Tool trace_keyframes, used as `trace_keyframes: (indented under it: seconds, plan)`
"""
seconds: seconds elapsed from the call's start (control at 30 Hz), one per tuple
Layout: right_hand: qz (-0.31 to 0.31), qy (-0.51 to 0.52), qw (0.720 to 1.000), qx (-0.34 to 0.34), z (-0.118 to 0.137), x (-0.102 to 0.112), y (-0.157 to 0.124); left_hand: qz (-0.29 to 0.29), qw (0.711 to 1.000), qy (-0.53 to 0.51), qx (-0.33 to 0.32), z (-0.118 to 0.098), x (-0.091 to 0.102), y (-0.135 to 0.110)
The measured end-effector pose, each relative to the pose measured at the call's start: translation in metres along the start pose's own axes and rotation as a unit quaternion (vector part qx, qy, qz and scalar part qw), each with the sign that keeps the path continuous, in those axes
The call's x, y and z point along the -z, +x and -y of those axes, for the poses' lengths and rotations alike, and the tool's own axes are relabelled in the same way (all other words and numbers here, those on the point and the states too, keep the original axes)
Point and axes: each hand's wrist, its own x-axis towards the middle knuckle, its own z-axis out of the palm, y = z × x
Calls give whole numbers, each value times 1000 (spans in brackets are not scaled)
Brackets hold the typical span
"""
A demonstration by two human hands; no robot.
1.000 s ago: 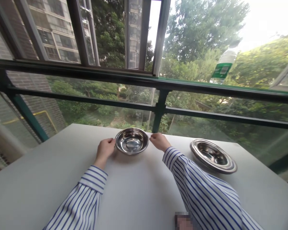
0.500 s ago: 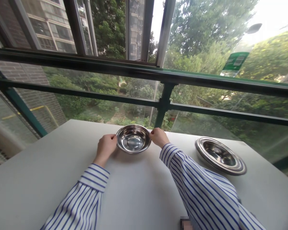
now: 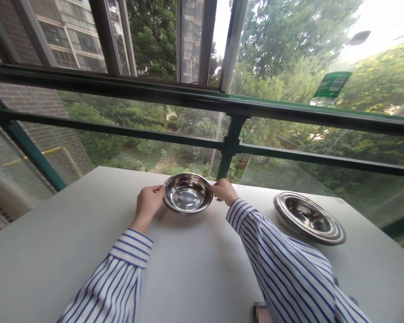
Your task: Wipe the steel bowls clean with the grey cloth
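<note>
A shiny stainless-steel bowl (image 3: 187,198) is at the far edge of the white table, its mouth facing up and nothing visible inside. My left hand (image 3: 148,202) is closed on its left rim, thumb and fingers pinched together. On the opposite side, my right hand (image 3: 225,192) grips the right rim between thumb and fingers, the lower fingers curled a little away from the metal. Whether the bowl's base rests on the table I cannot tell. To the right of my right forearm lie several nested steel dishes (image 3: 309,217), with wide rims.
The white table (image 3: 188,278) ends at a dark green railing (image 3: 229,139) with glass panels behind it. A bottle with a green label (image 3: 331,85) stands beyond the top rail at the right. Window frames (image 3: 235,45) rise above the railing.
The fingers of my right hand have loosened slightly at the bowl's rim. The bowl and my left hand stay nearly in place, and the nested dishes have not moved.
</note>
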Motion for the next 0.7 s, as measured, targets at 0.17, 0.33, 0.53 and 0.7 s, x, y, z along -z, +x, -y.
trace_keyframes:
  seconds: [0.17, 0.33, 0.53, 0.7]
  plan:
    - [1, 41, 999, -9, -1, -1, 1, -22, 994, -106, 9, -1, -2, 1]
    - [-21, 61, 998, -7, 0, 1, -1, -17, 981, -188, 36, -19, 4, -8]
    - [-40, 80, 996, 24, 4, 7, -11, -11, 969, -239, 58, -29, 10, -11]
    - [-44, 96, 992, 71, 6, 11, -19, -1, 958, -281, 53, -31, 14, -11]
